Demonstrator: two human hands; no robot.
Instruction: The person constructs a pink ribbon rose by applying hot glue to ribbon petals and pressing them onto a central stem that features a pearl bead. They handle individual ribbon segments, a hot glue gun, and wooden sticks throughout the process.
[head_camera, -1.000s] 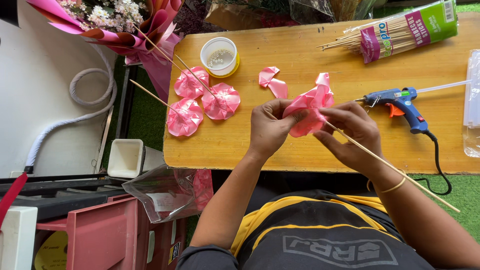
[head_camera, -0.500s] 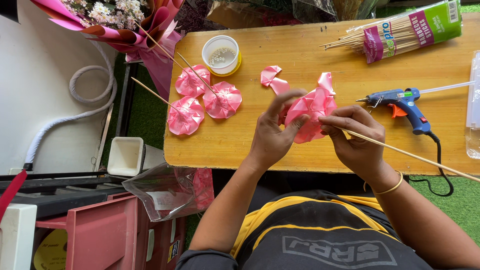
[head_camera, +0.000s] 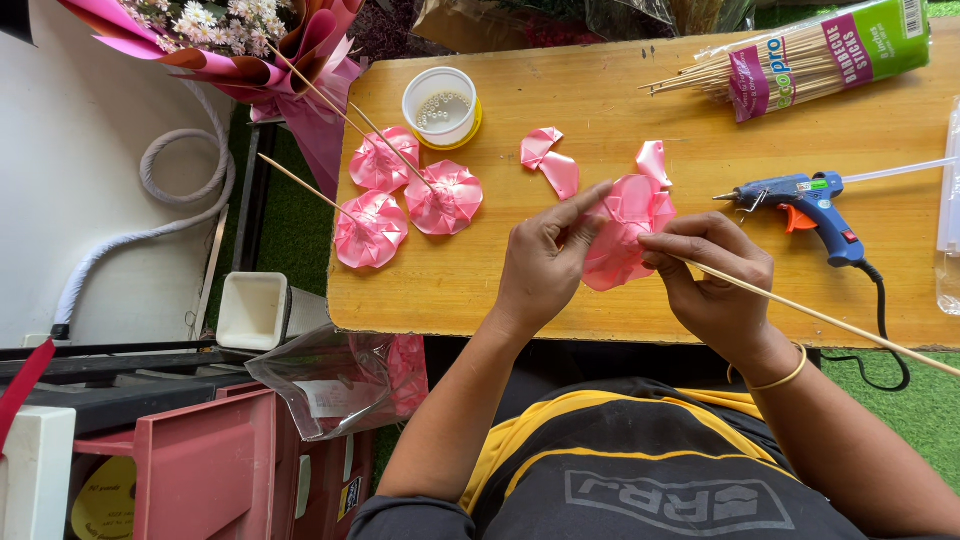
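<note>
Pink ribbon flower (head_camera: 622, 232) between both hands' fingers (head_camera: 585, 205)

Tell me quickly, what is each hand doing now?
Left hand: fingers closed on the pink ribbon flower.
Right hand: closed on the wooden stick, touching the flower.

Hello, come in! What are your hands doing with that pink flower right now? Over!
Left hand pinching pink ribbon flower. Right hand gripping its wooden stick. Blue glue gun lies just beyond, clear of both hands.
</note>
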